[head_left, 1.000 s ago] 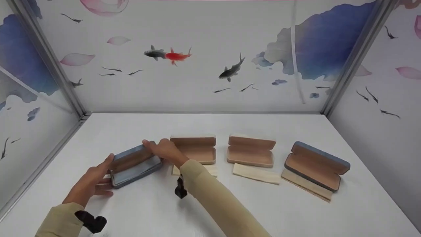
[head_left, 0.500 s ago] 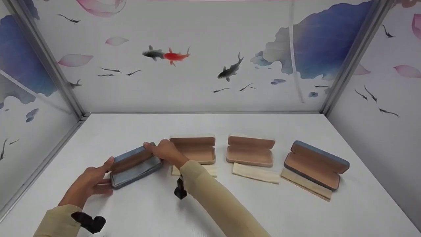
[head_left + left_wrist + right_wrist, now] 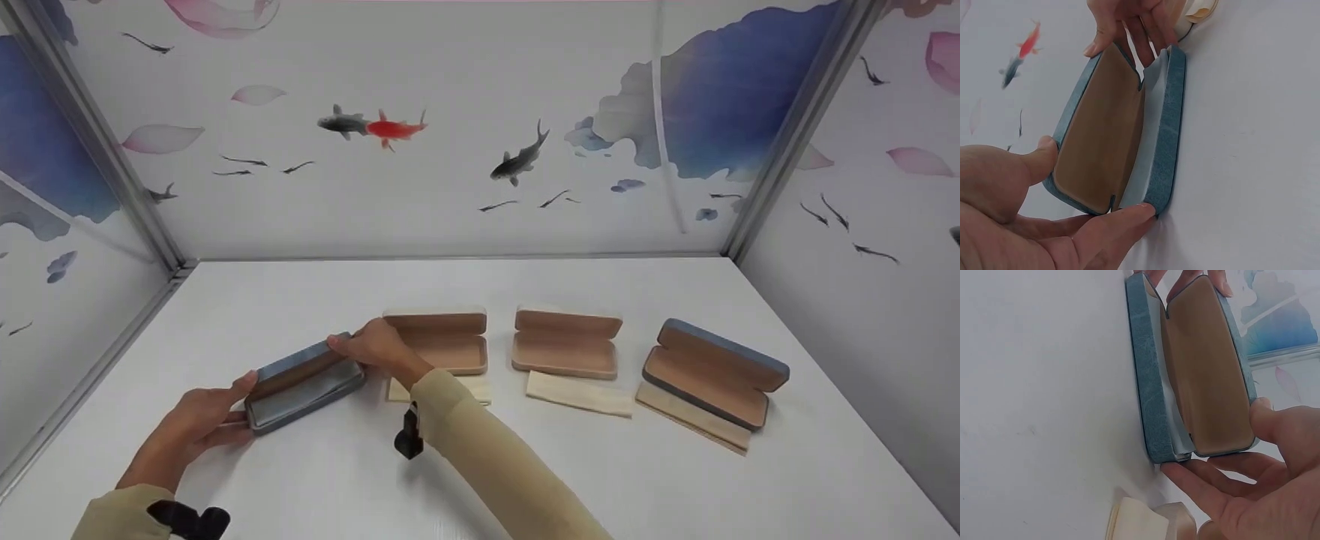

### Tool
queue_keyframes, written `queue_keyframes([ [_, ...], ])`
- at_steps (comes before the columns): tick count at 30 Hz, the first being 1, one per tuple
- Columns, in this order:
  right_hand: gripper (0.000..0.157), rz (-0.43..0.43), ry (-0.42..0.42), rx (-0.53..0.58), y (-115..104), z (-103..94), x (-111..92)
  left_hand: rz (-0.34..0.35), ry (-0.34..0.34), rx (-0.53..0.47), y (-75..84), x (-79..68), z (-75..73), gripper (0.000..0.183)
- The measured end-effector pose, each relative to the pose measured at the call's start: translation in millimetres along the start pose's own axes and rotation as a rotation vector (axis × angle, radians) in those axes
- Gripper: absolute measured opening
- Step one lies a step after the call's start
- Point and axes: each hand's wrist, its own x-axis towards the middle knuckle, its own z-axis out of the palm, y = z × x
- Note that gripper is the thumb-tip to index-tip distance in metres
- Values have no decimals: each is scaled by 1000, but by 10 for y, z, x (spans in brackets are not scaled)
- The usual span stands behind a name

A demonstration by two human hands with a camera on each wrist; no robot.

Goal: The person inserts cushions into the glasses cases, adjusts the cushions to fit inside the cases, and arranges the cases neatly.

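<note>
In the head view, a blue glasses case [image 3: 310, 409] with a brown lining is partly open at the left of the table. A grey-blue cloth [image 3: 1148, 126] lies inside its base. My left hand [image 3: 199, 418] grips the left end, thumb on the lid's edge and fingers by the base. At the other end, my right hand [image 3: 381, 349] holds the case the same way, its thumb against the lid's rim in the right wrist view. The lid [image 3: 1213, 377] leans over the base, leaving a wedge-shaped gap at the front.
Right of my hands stand two cream glasses cases [image 3: 442, 354] and another blue glasses case [image 3: 705, 386], all open. Folded cream cloths [image 3: 577, 394] lie in front of them; my right sleeve [image 3: 495, 442] overlaps the nearest one. Printed panels wall the white table [image 3: 337, 480].
The held case's lid has tipped slightly further down toward its base. My left hand has shifted a little downward and left in the head view, while the whole view has drifted slightly.
</note>
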Motion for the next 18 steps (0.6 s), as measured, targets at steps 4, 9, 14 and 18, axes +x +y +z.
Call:
queue_keyframes([
  [4, 58, 5, -10, 51, 24, 27, -4, -1, 1, -22, -28, -3, -4, 98],
  [9, 61, 5, -4, 95, 55, 60, -13, 21, 4, -36, -62, -2, -8, 94],
  [14, 63, 18, 21, 78, 68, 72, -14, 28, 5, -23, -59, 12, -20, 90],
  [18, 59, 8, 37, 63, 80, 66, -11, 35, 16, 1, -47, 23, -31, 87],
])
